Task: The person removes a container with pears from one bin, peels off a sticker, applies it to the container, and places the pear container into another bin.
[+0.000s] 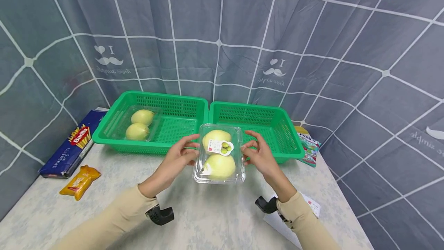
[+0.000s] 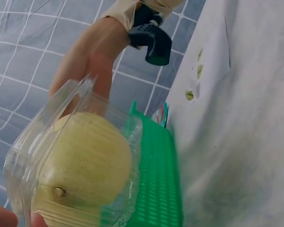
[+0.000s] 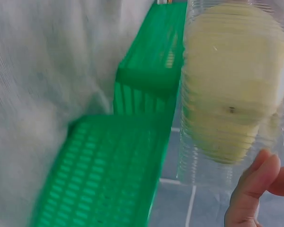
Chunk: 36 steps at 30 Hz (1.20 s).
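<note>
Both hands hold a clear plastic clamshell box of pears (image 1: 219, 153) in front of the baskets, off the table. Two pale yellow pears lie inside, and a white label (image 1: 220, 147) with a green fruit picture is on its lid. My left hand (image 1: 178, 156) grips the box's left edge with curled fingers. On the opposite edge, my right hand (image 1: 259, 155) pinches the rim between thumb and fingers. The right wrist view shows the ribbed side of the box (image 3: 227, 172) beside the right fingertips (image 3: 267, 165).
The left green basket (image 1: 173, 147) holds another clear box of pears (image 1: 138, 123); the right green basket (image 1: 284, 142) stands against it. A blue spaghetti box (image 1: 74, 146), an orange snack packet (image 1: 81, 181), a colourful packet (image 1: 310, 149) and a white label sheet (image 1: 282, 228) lie around.
</note>
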{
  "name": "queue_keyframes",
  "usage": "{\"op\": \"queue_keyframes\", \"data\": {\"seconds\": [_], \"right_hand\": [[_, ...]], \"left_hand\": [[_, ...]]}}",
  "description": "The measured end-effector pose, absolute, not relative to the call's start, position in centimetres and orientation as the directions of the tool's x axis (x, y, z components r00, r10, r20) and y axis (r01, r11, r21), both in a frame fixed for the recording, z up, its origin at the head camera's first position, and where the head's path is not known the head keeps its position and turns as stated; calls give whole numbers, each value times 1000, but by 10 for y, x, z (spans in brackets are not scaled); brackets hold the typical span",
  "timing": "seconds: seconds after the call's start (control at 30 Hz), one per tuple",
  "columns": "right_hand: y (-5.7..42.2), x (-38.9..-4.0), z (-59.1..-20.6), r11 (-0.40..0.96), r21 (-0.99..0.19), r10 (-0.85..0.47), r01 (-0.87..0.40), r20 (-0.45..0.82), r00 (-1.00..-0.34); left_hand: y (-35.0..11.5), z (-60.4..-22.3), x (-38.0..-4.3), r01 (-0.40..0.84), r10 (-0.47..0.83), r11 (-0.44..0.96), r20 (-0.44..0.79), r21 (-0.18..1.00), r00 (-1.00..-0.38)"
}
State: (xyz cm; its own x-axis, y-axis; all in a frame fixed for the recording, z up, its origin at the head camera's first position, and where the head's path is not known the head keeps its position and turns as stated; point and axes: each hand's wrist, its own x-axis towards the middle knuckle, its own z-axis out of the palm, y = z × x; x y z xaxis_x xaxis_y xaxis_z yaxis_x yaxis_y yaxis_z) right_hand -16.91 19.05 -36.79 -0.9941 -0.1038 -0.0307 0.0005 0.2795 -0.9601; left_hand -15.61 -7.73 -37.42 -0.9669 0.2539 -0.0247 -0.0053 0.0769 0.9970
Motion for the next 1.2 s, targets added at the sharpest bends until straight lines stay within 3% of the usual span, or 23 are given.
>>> {"op": "queue_keyframes", "data": {"seconds": [0.47, 0.8, 1.2], "right_hand": [[190, -218, -362, 289, -957, 21, 6, 0, -1000], [199, -255, -362, 243, -963, 104, 118, -95, -990], [203, -282, -367, 298, -941, 132, 158, -123, -984]], "left_hand": [[-53, -362, -213, -34, 215, 107, -57, 994, -975], [-29, -357, -244, -40, 202, 146, -69, 988, -977], [-17, -367, -266, -67, 182, 188, -102, 980, -978]]}}
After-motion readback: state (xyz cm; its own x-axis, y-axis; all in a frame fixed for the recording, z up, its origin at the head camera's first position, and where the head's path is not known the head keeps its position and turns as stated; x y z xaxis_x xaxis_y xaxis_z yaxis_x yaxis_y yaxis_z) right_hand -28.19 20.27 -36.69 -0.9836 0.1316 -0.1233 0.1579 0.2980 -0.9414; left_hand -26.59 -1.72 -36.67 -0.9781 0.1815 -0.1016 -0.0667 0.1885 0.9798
